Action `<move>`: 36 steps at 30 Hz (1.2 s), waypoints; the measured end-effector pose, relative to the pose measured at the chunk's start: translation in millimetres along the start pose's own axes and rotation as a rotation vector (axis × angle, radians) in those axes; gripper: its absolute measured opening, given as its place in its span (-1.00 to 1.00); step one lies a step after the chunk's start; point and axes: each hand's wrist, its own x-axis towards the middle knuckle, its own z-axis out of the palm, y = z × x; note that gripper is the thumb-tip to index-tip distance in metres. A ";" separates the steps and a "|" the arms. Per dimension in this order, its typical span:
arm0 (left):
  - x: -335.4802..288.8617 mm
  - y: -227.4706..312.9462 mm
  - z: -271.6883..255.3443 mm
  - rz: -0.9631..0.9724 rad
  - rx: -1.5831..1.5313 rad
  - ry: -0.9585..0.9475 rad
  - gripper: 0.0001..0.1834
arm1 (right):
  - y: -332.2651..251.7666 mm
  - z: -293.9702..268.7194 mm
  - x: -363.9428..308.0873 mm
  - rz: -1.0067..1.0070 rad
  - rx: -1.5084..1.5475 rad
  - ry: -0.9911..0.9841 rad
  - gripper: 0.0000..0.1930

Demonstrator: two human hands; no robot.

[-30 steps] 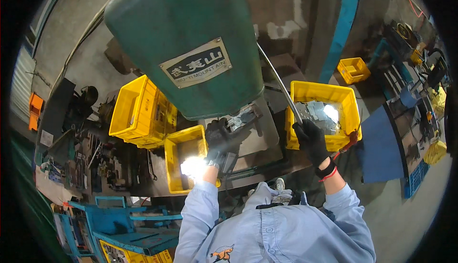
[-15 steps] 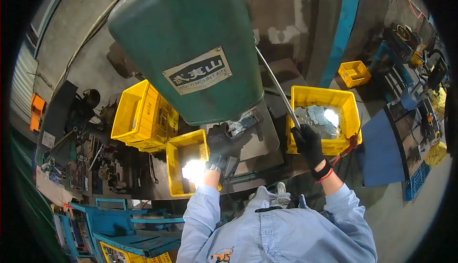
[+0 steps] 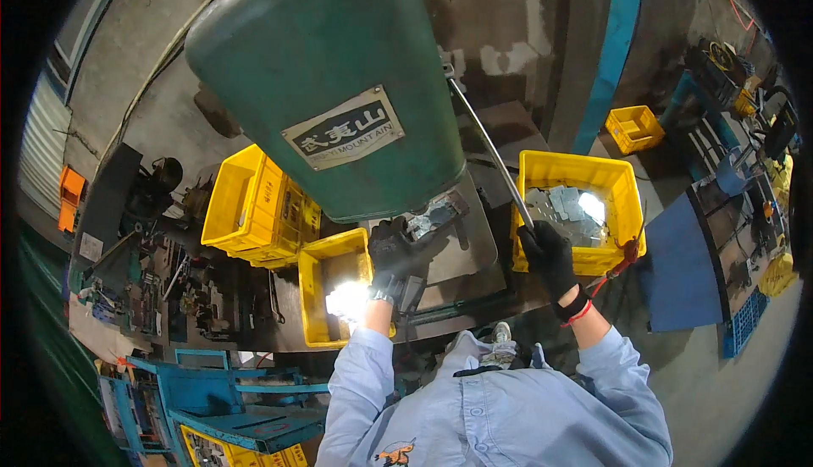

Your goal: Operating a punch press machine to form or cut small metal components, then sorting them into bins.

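- The long, slim, bare-metal lever (image 3: 491, 143) slants beside the right side of a machine head; its upper end meets that side, and its lower end lies at the right hand (image 3: 550, 257).
- The right hand, in a black glove, has its fingers wrapped around this lower end with no gap visible. The lever's long axis runs from those fingers up and to the left, away from the person; the right hand is the nearer one, and the left is well apart from it.
- The left hand (image 3: 389, 251), also black-gloved, reaches to the near edge of the machine head. Its fingers point toward a silver-grey, blocky metal fixture (image 3: 434, 215) just to their right. They are dark and partly hidden, so I cannot tell how far open they are or whether they hold anything.
- The fixture sits at the far part of a flat grey metal plate (image 3: 474, 243), partly covered by the tall, rounded, dark-green machine head (image 3: 330, 69).
- Right of the plate, a yellow plastic bin (image 3: 584, 259) holds flat grey metal pieces (image 3: 566, 203).
- Beside the left forearm is a narrower yellow plastic crate (image 3: 313, 298), with glare over part of it; stacked yellow crates (image 3: 254, 204) stand beyond, on the dark brown surface (image 3: 288, 325).
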 end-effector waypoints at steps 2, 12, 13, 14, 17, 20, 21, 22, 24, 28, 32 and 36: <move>-0.5 -5.9 8.8 0.062 0.011 0.107 -0.15 | 12.9 9.1 0.2 0.213 0.242 -0.005 -0.88; 3.8 -8.6 28.9 0.224 -0.024 0.255 -0.38 | 66.8 32.0 6.3 -0.019 0.037 0.092 -0.88; 2.4 -0.6 34.4 0.243 -0.012 0.340 -0.40 | 79.0 34.2 5.4 -0.017 0.063 0.122 -0.88; 0.7 -18.0 43.8 0.224 0.021 0.355 -0.38 | 86.3 45.9 7.9 -0.033 0.115 0.133 -0.88; 4.1 -40.7 70.2 0.202 0.081 0.340 -0.30 | 114.3 63.5 7.4 -0.077 0.166 0.178 -0.88; -2.6 -81.9 73.0 0.107 0.201 0.322 -0.26 | 78.3 68.1 15.9 -0.158 -0.017 0.077 -0.88; 6.6 -59.7 77.8 0.149 0.150 0.324 -0.24 | 96.2 60.9 14.7 -0.109 0.010 0.098 -0.88; 12.8 -40.4 79.5 0.187 0.100 0.324 -0.22 | 113.6 53.5 12.9 -0.059 0.040 0.120 -0.88; 11.9 -30.8 69.8 0.194 0.078 0.332 -0.17 | 116.8 55.0 12.5 -0.044 0.097 0.144 -0.89; 5.6 -35.0 59.9 0.162 0.094 0.336 -0.12 | 66.6 37.6 18.6 -0.203 -0.198 0.121 -0.87; 5.0 -34.1 62.8 0.141 0.051 0.327 -0.09 | 72.7 38.2 21.9 -0.196 -0.222 0.111 -0.86; 3.0 -35.3 65.3 0.118 0.008 0.312 -0.06 | 79.0 41.0 24.4 -0.198 -0.232 0.105 -0.85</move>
